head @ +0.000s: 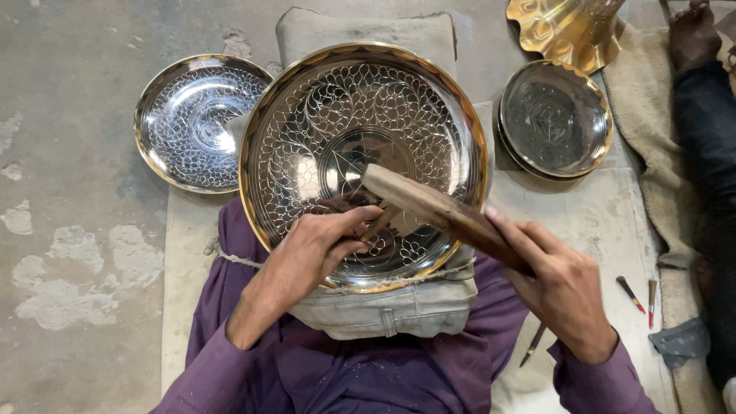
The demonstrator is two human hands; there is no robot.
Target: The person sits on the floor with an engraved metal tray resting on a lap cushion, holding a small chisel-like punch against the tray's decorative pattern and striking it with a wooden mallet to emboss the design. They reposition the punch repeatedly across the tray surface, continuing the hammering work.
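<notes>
My left hand (322,244) pinches a chisel (377,222) on the engraved brass tray (307,130); my right hand (556,287) grips a tilted wooden mallet (437,211) above it.

A large plate (364,165) lay on a cushion (399,307) in the person's lap. A second plate (201,121) sat left of it; a third (555,119) right, on a mat (606,222).
</notes>
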